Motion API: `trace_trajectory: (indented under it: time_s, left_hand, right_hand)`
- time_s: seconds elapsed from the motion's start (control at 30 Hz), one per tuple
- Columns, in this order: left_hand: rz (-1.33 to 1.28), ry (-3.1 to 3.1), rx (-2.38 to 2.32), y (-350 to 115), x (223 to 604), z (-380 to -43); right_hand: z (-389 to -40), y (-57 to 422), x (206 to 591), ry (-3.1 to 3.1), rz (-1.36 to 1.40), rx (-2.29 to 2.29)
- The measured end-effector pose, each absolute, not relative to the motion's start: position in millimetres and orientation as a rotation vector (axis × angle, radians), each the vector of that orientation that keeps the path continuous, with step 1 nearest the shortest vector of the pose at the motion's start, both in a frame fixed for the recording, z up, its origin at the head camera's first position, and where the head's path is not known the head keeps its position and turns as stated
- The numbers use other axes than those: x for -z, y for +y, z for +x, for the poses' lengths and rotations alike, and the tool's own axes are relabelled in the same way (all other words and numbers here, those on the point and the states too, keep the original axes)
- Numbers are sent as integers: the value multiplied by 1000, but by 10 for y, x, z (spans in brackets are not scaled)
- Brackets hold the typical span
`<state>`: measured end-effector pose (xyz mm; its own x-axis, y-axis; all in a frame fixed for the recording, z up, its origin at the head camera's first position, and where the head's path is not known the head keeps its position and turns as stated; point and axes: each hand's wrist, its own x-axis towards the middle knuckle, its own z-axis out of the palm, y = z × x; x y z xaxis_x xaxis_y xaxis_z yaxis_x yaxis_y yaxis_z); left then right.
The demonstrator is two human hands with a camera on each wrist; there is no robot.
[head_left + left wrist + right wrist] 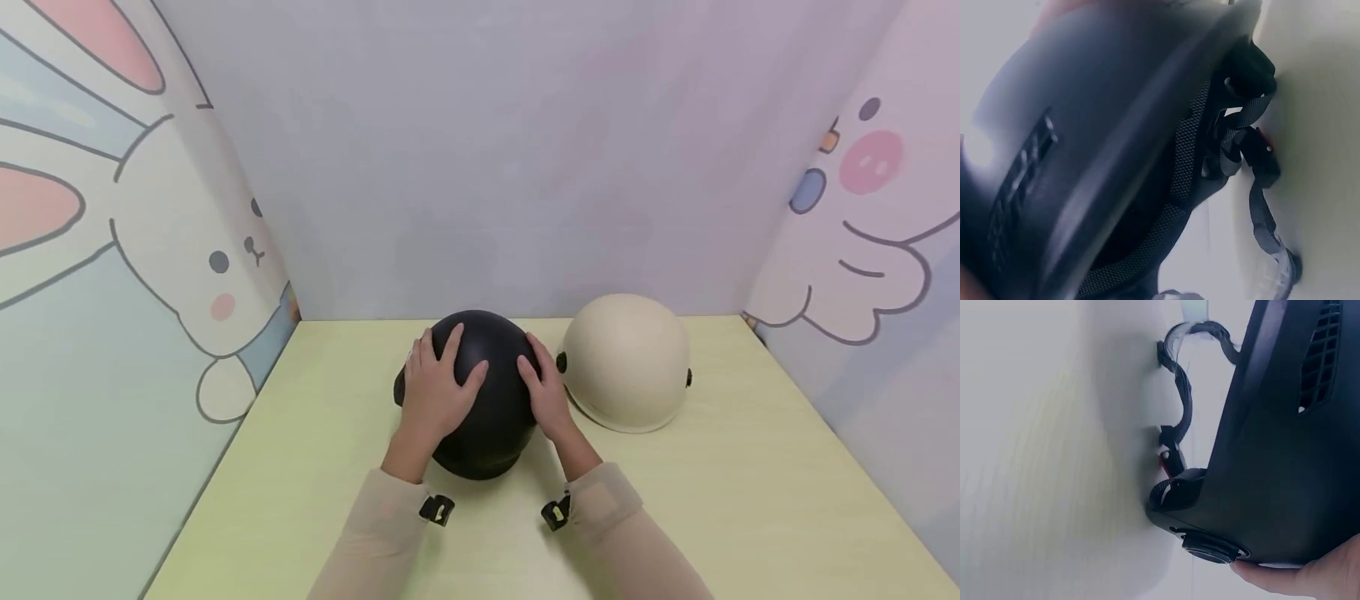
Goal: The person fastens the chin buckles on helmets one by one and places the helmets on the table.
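A black helmet point(491, 421) is held between both hands above the table, left of a cream helmet. My left hand point(435, 390) grips its left side, fingers spread over the dome. On the opposite side my right hand point(546, 396) holds it with the thumb on the shell. In the left wrist view the chin strap point(1264, 222) dangles below the rim, its buckle close to the table. The right wrist view shows a vent grille point(1322, 359) and a round side knob point(1210, 547) near a digit of the right hand. Some left fingertips are hidden.
A cream helmet point(626, 362) with dark side knobs rests on the table point(300, 475) just right of the right hand. A pale fabric wall point(487, 167) closes off the back. Printed cartoon panels stand at the left point(82, 358) and right.
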<state>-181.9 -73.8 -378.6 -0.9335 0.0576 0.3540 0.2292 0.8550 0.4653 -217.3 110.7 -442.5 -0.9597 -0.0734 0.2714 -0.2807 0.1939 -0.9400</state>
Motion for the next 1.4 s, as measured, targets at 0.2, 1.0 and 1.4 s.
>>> trace_trajectory:
  time_s: [0.2, 1.0, 1.4]
  left_hand:
    - [-134, -2674, 806, -863, 3858, -1891]
    - [85, -2573, 1251, -1355, 4377, -2208]
    - [129, -2575, 1341, -1559, 4540, -2380]
  right_hand:
    - [-2271, 948, 4396, -2344, 344, -1755]
    - [-2494, 424, 4459, -2584, 355, -1373]
    - [-2654, 236, 4478, -2719, 445, -1215]
